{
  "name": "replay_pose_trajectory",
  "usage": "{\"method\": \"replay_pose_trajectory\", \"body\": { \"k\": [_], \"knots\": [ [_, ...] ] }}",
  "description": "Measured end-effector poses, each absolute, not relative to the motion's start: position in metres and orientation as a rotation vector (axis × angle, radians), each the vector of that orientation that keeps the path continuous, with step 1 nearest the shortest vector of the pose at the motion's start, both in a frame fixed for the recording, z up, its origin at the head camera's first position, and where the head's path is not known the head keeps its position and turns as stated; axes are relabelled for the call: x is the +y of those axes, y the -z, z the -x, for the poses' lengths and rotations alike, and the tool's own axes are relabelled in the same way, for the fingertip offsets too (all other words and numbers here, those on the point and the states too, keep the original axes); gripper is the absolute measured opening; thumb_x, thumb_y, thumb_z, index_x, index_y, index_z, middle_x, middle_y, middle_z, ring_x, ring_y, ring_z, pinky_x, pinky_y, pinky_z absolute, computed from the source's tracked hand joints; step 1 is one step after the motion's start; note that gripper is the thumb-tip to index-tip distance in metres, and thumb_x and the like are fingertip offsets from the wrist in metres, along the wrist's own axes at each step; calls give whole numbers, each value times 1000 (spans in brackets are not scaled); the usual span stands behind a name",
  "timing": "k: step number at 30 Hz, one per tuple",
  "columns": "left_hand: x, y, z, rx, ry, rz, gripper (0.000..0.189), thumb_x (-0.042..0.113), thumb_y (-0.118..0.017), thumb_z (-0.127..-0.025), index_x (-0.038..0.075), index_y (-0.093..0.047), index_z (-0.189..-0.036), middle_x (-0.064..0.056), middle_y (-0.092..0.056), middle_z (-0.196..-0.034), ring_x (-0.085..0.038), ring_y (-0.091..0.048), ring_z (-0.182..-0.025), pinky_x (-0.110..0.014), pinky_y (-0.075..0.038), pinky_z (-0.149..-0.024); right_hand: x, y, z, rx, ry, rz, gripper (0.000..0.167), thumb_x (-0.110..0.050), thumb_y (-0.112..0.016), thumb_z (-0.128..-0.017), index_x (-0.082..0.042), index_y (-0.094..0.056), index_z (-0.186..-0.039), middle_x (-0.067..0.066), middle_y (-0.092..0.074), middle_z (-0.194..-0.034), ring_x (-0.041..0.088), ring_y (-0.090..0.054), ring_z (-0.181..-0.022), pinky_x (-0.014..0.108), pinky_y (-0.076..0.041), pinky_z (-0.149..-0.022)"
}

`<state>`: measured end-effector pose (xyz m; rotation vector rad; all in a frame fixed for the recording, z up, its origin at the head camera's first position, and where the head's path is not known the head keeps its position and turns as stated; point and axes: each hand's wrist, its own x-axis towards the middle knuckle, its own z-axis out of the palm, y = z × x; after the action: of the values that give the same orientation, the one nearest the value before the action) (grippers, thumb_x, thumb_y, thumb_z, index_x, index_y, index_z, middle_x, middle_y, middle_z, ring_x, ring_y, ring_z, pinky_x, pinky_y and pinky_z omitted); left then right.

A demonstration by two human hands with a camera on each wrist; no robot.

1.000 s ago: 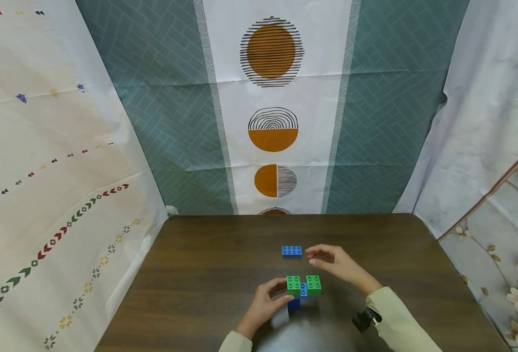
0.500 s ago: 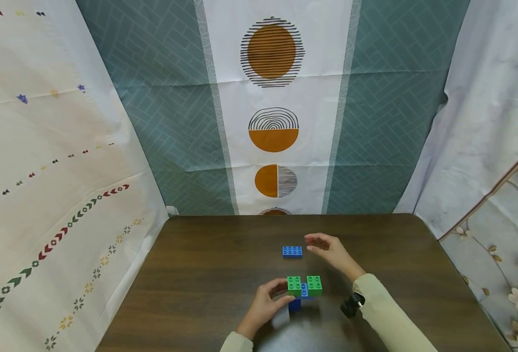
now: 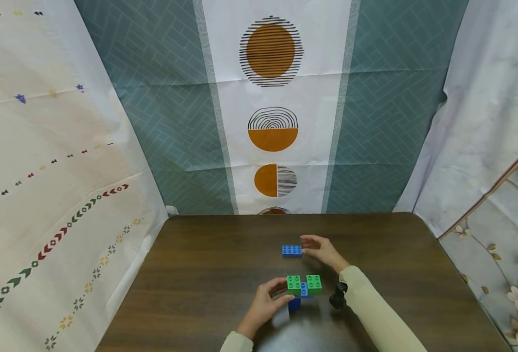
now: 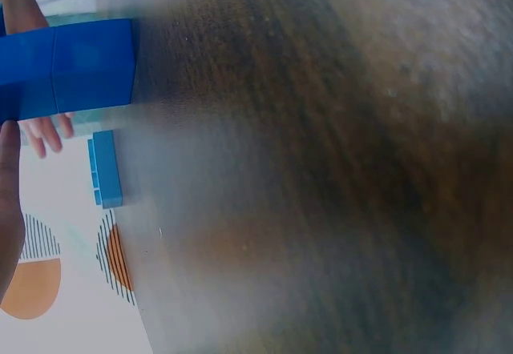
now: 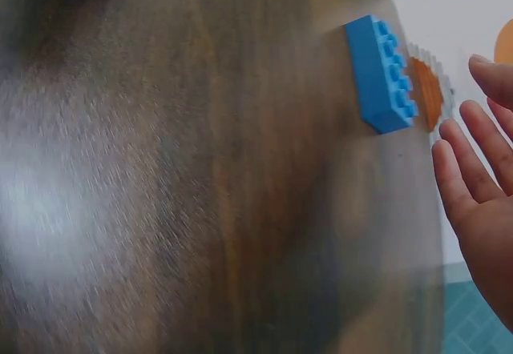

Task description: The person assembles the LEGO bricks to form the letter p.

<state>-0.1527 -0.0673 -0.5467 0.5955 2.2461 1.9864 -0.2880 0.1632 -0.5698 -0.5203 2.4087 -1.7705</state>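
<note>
My left hand (image 3: 262, 307) grips the left side of a toy brick build, thumb in front and fingers behind. Two green bricks (image 3: 313, 284) with studs sit on top, a lighter blue brick (image 3: 304, 289) shows between them, and dark blue bricks (image 4: 92, 66) form the lower part. Farther back on the table lies a separate blue brick (image 3: 291, 251) with two rows of studs. Just to its right is my right hand (image 3: 325, 252), fingers extended and thumb apart, holding nothing. The right wrist view shows those fingertips beside the same blue brick (image 5: 381, 78), with a gap between.
Everything stands on a dark brown wooden table (image 3: 206, 274). A patterned curtain (image 3: 272, 146) hangs behind its far edge, with light cloths at both sides. A small black device (image 3: 338, 295) is strapped at my right wrist.
My right hand has moved left and a little away from me, closer to the separate blue brick. The left hand and the brick build have stayed in place.
</note>
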Motion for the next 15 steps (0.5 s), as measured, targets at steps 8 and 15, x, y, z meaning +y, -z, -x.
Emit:
{"method": "replay_pose_trajectory", "body": {
  "k": [8, 15],
  "knots": [
    [-68, 548, 154, 2216, -2000, -613, 31, 8, -71, -87, 1, -64, -116, -16, -66, -114, -18, -64, -105, -37, -51, -93, 154, 581, 293, 2361, 1762, 306, 50, -2, -70, -87, 4, -52, -133, 24, -54, -132, 40, -55, -116, 48, -50, -94],
    [-68, 548, 155, 2207, -1998, -605, 31, 7, -71, -87, 1, -64, -117, -16, -66, -115, -19, -63, -105, -34, -51, -93, 151, 592, 294, 2392, 1703, 266, 51, -2, -72, -85, 4, -53, -132, 25, -54, -132, 40, -55, -115, 51, -48, -95]
  ]
}}
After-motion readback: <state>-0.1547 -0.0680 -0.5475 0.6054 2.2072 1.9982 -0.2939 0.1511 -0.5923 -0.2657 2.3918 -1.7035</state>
